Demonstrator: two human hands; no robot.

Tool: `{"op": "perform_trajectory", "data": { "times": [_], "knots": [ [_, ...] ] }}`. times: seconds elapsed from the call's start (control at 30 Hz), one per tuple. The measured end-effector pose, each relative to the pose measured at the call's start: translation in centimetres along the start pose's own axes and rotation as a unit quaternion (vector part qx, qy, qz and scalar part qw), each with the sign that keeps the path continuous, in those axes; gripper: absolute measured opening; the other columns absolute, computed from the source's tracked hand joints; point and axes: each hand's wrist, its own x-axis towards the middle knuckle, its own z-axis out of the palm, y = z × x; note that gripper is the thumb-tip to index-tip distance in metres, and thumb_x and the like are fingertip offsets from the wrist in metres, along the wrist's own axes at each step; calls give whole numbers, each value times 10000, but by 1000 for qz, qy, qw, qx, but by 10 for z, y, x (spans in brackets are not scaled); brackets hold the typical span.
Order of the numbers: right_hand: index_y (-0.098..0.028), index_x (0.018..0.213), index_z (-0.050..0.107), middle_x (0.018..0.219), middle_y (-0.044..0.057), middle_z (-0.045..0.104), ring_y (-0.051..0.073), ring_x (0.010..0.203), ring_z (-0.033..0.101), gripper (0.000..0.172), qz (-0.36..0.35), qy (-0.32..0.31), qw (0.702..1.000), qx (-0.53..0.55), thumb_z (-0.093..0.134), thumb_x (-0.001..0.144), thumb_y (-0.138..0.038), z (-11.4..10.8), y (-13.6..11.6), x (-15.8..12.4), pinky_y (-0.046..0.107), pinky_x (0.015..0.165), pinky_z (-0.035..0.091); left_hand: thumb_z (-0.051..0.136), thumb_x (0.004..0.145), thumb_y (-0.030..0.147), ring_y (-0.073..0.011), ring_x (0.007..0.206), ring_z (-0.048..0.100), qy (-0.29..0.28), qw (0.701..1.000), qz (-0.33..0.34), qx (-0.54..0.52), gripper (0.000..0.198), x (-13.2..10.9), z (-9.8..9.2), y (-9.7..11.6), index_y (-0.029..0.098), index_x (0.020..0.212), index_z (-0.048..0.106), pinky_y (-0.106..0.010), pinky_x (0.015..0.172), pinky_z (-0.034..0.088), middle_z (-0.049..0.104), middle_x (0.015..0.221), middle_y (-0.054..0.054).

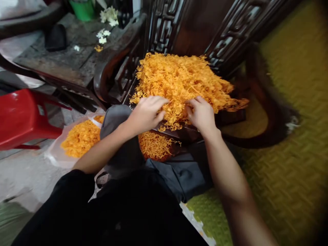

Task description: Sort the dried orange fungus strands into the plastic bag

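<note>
A broad heap of orange, frilly, thread-like strands [179,75], perhaps plant material, lies on the seat of a dark carved wooden chair [194,30]. My left hand [147,114] is at the heap's near left edge, its fingers curled into the strands and the thumb below them. Facing it, my right hand [202,114] pinches at the near edge with bent fingers. A small clump of strands lies between both hands. What exactly is in the fingertips is too small to make out. Under the seat edge, between my legs, sits a mass of thinner orange strands [156,145].
A pale plastic bag [55,153] with more orange material lies on the floor at left, near a red plastic stool [19,118]. A second wooden chair [56,68] bears white flowers [103,36], a black item [55,37] and a green pot [82,9]. Yellow-green matting [289,171] covers the right.
</note>
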Motion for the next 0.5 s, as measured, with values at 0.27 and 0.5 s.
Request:
{"op": "perform_trajectory", "data": {
  "times": [0.27, 0.5],
  "knots": [
    [-195, 1211, 750, 1202, 172, 646, 317, 1025, 629, 405, 125, 141, 982, -18, 402, 1024, -284, -54, 33, -15, 436, 857, 483, 780, 857, 353, -523, 1601, 154, -150, 977, -6, 154, 1035, 81, 88, -16, 210, 1703, 201, -696, 1211, 293, 66, 1779, -207],
    [-191, 977, 790, 1051, 169, 618, 314, 971, 598, 256, 178, 412, 894, 10, 547, 915, -144, -131, 78, -7, 468, 892, 416, 750, 861, 330, -490, 1623, 39, -133, 965, -40, 224, 1043, 124, 101, -53, 278, 1708, 143, -784, 1185, 205, 121, 1770, -213]
  ]
}}
